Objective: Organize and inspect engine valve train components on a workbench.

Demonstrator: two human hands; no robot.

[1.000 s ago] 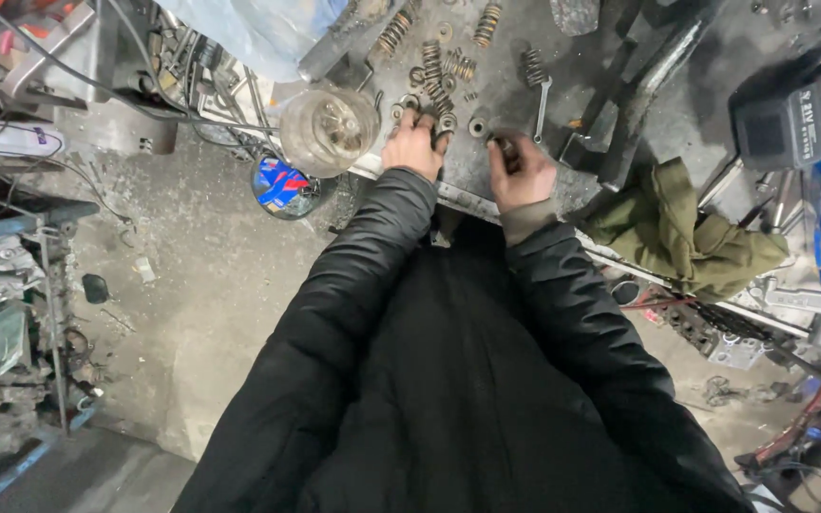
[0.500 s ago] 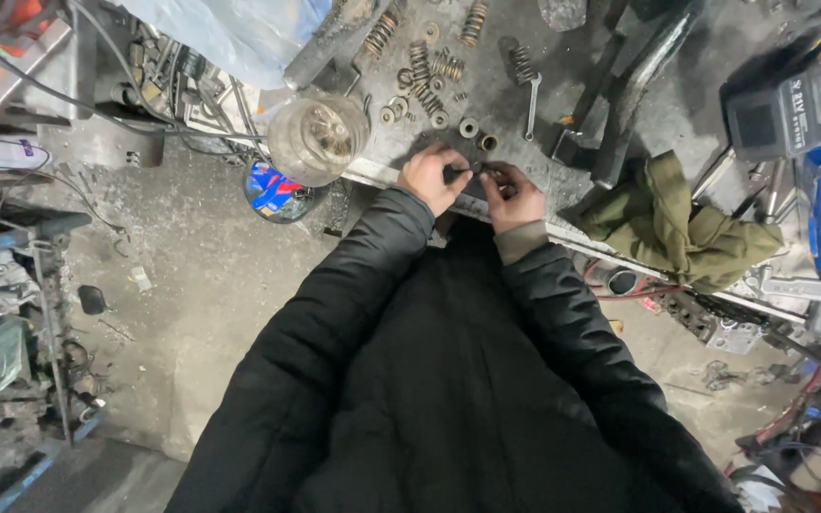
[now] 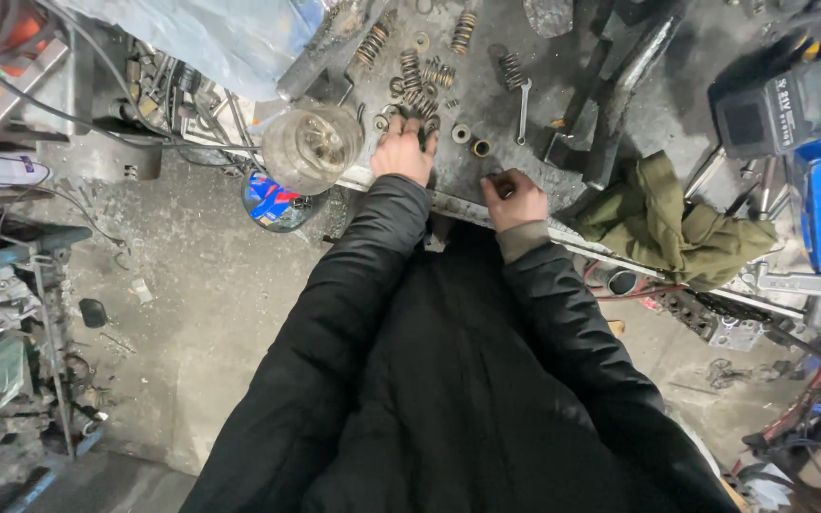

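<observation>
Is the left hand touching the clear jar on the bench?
Apart. The head view shows a strip of dark bench between the left hand and the clear jar.

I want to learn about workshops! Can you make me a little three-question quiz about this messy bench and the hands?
1. True or false: the left hand reaches among the small metal rings and springs on the bench.
2. What lies to the right of the right hand? A) an olive green cloth B) a red bucket C) a white book
3. Fill in: the clear round jar sits to the ____ of the left hand.

Key
1. True
2. A
3. left
</observation>
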